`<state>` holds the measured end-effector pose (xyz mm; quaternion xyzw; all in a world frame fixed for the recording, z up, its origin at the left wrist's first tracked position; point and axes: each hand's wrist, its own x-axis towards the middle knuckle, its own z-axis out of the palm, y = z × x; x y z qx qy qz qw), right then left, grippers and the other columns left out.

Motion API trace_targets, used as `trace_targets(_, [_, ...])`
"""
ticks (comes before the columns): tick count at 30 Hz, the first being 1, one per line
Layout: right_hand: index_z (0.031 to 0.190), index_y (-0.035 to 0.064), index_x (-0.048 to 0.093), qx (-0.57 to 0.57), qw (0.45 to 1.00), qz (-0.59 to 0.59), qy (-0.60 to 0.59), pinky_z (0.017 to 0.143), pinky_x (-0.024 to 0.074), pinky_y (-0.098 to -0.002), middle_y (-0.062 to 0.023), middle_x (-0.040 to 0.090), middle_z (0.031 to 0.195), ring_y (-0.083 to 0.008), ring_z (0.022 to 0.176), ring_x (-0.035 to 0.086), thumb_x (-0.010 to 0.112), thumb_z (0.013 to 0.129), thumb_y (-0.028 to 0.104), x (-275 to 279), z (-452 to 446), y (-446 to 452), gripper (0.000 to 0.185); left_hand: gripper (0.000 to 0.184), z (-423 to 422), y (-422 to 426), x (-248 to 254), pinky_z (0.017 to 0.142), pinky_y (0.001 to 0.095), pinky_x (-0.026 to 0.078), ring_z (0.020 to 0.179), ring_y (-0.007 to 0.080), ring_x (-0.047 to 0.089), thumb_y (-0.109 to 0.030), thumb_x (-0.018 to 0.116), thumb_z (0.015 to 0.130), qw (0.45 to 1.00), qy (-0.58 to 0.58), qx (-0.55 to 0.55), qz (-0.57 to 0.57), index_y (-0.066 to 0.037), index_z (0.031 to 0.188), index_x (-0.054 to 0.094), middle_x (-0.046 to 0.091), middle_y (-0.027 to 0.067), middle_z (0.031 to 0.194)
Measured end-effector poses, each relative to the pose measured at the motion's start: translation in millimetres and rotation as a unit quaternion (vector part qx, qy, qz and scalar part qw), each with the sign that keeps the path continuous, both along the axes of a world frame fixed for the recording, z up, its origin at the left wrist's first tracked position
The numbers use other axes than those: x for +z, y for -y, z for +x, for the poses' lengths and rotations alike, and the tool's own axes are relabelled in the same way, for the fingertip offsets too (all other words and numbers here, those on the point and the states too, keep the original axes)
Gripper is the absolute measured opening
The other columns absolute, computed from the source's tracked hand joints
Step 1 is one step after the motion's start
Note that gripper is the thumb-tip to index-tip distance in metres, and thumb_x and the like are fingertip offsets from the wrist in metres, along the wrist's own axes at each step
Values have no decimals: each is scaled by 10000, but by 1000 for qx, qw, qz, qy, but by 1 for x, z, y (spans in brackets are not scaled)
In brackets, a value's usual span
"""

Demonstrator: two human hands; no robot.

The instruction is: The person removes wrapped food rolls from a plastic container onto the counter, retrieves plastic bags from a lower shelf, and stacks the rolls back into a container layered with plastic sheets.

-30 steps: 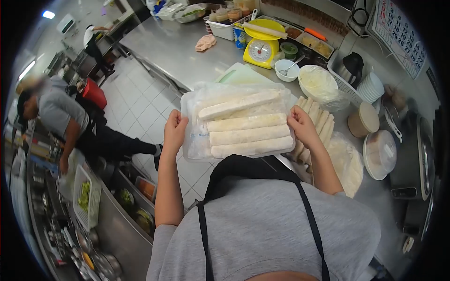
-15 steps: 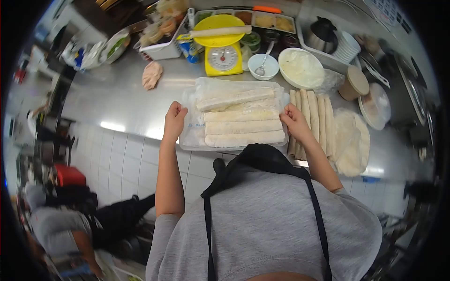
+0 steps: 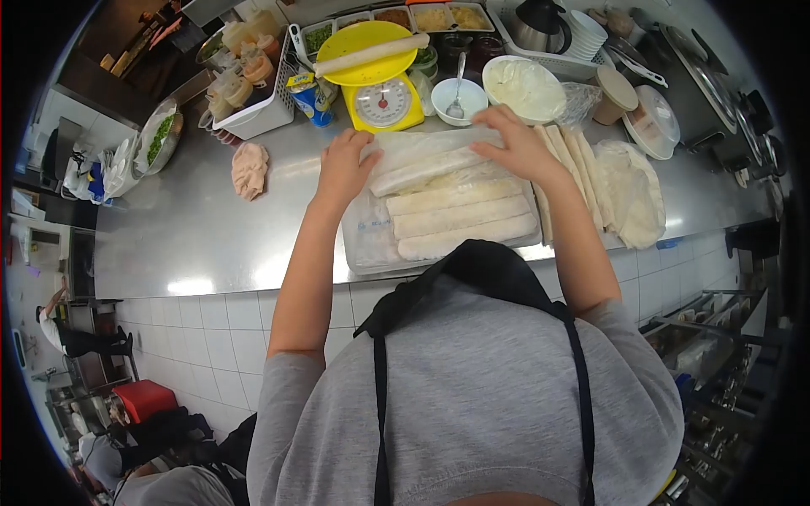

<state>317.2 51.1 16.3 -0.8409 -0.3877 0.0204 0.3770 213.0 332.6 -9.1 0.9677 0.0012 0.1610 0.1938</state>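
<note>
A clear plastic tray (image 3: 369, 244) lies on the steel counter in front of me, lined with plastic film. Several pale dough rolls (image 3: 462, 221) are in it side by side, the farthest one slightly slanted. My left hand (image 3: 346, 164) is at the tray's far left corner, fingers apart, by the film (image 3: 413, 145). Over the far right part of the tray, near the end of the slanted roll, is my right hand (image 3: 516, 148), its fingers spread. Neither hand shows anything gripped. More rolls (image 3: 582, 173) lie right of the tray, partly behind my right forearm.
Behind the tray are a yellow scale (image 3: 384, 103) bearing a roll, a blue can (image 3: 310, 101), a white bowl (image 3: 458, 99) with a spoon and a larger bowl (image 3: 525, 88). A pink cloth (image 3: 250, 171) lies left. Two people are at the far left and lower left.
The tray has come to rest on the counter. Both hands have let go of its sides and moved to its far edge, fingers opened. The view has turned toward the counter.
</note>
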Motion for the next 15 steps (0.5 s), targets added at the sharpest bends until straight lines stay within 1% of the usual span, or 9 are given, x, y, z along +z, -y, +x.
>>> trace_targets(2, [1098, 63, 553, 25, 999, -14, 31, 898, 418, -332, -113, 512, 1124, -261, 1063, 512, 667, 791, 266, -4, 10, -17, 385, 211, 7, -1, 3, 810, 357, 425, 929, 224, 552, -193, 612, 846, 997, 13, -57, -54, -19, 964, 591, 603, 78, 933])
trace_targets(3, [1109, 57, 552, 53, 996, -28, 65, 906, 416, -326, -118, 498, 1159, -257, 1089, 504, 669, 797, 260, -5, 16, -24, 390, 211, 6, 1, 8, 810, 357, 425, 929, 224, 552, -193, 612, 846, 997, 14, -62, -54, -19, 964, 591, 603, 78, 933])
trace_targets(5, [1109, 53, 555, 91, 993, -59, 54, 923, 408, -334, -124, 494, 1178, -270, 1108, 492, 667, 798, 282, -2, 20, -34, 402, 152, -8, 8, 21, 812, 313, 422, 888, 219, 573, -130, 590, 864, 957, -29, -93, -273, -13, 961, 591, 615, 97, 893])
trace_targets(6, [1110, 49, 559, 135, 986, -89, 46, 939, 401, -343, -131, 491, 1197, -283, 1128, 479, 664, 799, 304, -1, 22, -35, 416, 152, -14, 8, 21, 812, 313, 422, 888, 219, 573, -130, 590, 864, 956, -31, -95, -275, -13, 961, 591, 615, 97, 893])
trace_targets(8, [1111, 39, 557, 165, 981, -102, 7, 944, 396, -352, -134, 490, 1197, -291, 1130, 475, 665, 793, 330, -7, 20, -32, 444, 126, -28, 5, 19, 823, 272, 419, 886, 205, 580, -111, 582, 874, 897, -64, -136, -415, -11, 949, 594, 626, 100, 938])
trace_targets(10, [1111, 28, 555, 202, 972, -113, -33, 949, 390, -361, -136, 489, 1196, -298, 1132, 471, 666, 788, 355, -10, 13, -31, 473, 193, -42, 14, 29, 854, 294, 412, 928, 229, 573, -145, 617, 850, 916, -54, -131, -375, -28, 999, 586, 621, 107, 984])
trace_targets(12, [1113, 14, 546, 199, 973, -118, 8, 958, 380, -371, -138, 485, 1206, -308, 1143, 458, 693, 746, 388, -4, 4, -19, 544, 272, -60, 18, 38, 886, 315, 406, 969, 254, 567, -180, 652, 826, 934, -42, -122, -335, -45, 1050, 578, 615, 114, 1030])
trace_targets(14, [1106, 33, 541, 198, 971, -136, -1, 954, 376, -378, -142, 494, 1188, -308, 1115, 467, 715, 705, 417, 3, -7, -12, 582, 603, -78, 18, 42, 944, 351, 386, 1073, 247, 531, -213, 750, 713, 984, -74, -79, -144, -66, 1235, 487, 557, 134, 1179])
trace_targets(15, [1099, 52, 535, 190, 970, -154, -10, 949, 372, -385, -146, 502, 1171, -308, 1087, 476, 738, 663, 446, 6, -12, -9, 621, 897, -85, 16, 37, 957, 398, 374, 1119, 318, 499, -250, 832, 575, 981, -128, -78, -123, -81, 1330, 378, 489, 158, 1259])
